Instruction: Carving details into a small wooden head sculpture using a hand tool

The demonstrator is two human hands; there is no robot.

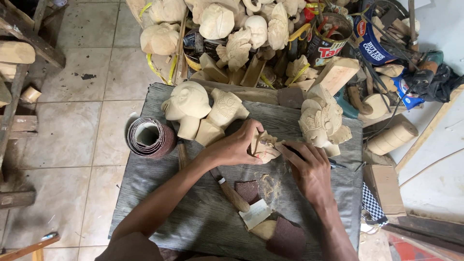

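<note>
My left hand (238, 145) grips a small pale wooden carving (264, 150) against the grey wooden work board (164, 183). My right hand (309, 166) presses on the same carving from the right, fingers closed around what looks like a small piece of sandpaper; I cannot tell for sure. A little heap of sawdust (270, 186) lies just below the carving. Behind my hands stand a smooth carved head (187, 104), a carved figure (224, 108) beside it, and a detailed ornate head (321, 121) on the right.
A roll of sandpaper (150, 137) sits at the board's left edge. A wooden-handled tool (232, 193) and dark sandpaper scraps (285, 237) lie near me. Many unfinished carvings (217, 21), tins (333, 41) and wood offcuts pile up behind the board. Tiled floor (72, 130) lies to the left.
</note>
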